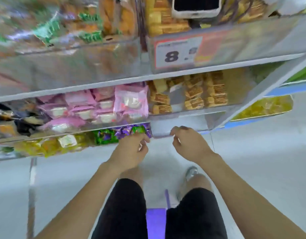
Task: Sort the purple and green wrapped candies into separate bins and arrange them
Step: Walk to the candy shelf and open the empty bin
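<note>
Low at centre frame, on the lowest tier of the shelving (pixel 166 73): purple and green candies (pixel 124 133) heaped together in one clear bin, purple mostly toward its right end, green toward its left. Hard against that bin's front edge, left hand (pixel 131 149), back turned up to the camera, fingers (pixel 145 140) curled in at the wrappers; touching or pinching one, cannot tell through the blur. Just to the right and apart from it, right hand (pixel 188 144), fingers (pixel 176 131) curled under, at the front lip of a clear compartment (pixel 179 123) beside the candy bin; pinching anything or not, cannot tell either. Left of the candies on the same tier, yellow packets (pixel 45 145). One tier up, pink packets (pixel 103 107) at centre left and tan biscuit packs (pixel 200 95) at centre right. Higher still, a price tag (pixel 178 52) showing a big 8. Bottom of frame: black shorts (pixel 124 207), one pale shoe (pixel 191 171) on the grey floor (pixel 252 161)
</note>
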{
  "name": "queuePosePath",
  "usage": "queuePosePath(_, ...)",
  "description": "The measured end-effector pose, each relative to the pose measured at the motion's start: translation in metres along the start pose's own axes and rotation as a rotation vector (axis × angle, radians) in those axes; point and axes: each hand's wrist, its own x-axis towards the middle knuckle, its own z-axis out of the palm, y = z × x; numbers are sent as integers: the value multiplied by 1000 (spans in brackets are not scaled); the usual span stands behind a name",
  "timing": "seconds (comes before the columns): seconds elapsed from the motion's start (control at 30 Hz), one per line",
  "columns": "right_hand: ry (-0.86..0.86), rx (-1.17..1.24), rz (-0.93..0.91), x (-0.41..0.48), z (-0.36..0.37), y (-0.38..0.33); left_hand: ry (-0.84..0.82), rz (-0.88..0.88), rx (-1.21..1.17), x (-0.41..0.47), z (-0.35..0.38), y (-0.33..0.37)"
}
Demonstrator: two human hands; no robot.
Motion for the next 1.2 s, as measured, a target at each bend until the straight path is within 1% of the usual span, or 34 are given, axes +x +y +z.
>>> queuePosePath(0.1,118,-117,-70,42,56,27,97,41,30,29,58,-38)
queuePosePath(0.2,333,-158,-116,87,117,52,231,96,79,75,108,-77)
queuePosePath(0.27,469,-126,-147,112,148,66,323,95,66,109,131,-97)
queuePosePath(0.33,589,-74,-188,131,171,80,470,101,67,136,147,-109)
queuePosePath(0.4,641,1,-194,138,193,92,608,147,2,145,161,-114)
queuePosePath(0.47,612,74,-165,134,207,100,688,203,-60,141,174,-120)
queuePosePath(0.5,564,63,-154,131,213,103,703,233,-63,140,179,-125)
queuePosePath(0.57,453,-51,-165,121,219,104,691,300,-6,135,185,-137)
queuePosePath(0.63,404,-143,-148,107,221,99,635,341,65,125,185,-147)
queuePosePath(0.67,397,-164,-130,100,221,96,604,352,100,121,186,-151)
queuePosePath(0.73,409,-121,-138,93,223,92,560,390,146,112,189,-160)
queuePosePath(0.8,443,-100,-127,84,225,94,528,419,141,100,194,-166)
queuePosePath(0.87,426,-191,-84,77,214,98,528,433,162,92,198,-171)
queuePosePath(0.93,333,-332,-45,75,191,102,555,444,191,92,202,-174)
queuePosePath(1.0,242,-392,-5,74,163,108,614,450,226,97,206,-171)
queuePosePath(1.03,242,-415,6,75,156,114,654,466,248,99,209,-166)
queuePosePath(1.1,296,-418,4,77,152,129,733,526,330,107,217,-151)
queuePosePath(1.2,298,-280,-66,80,154,149,751,567,458,126,228,-133)
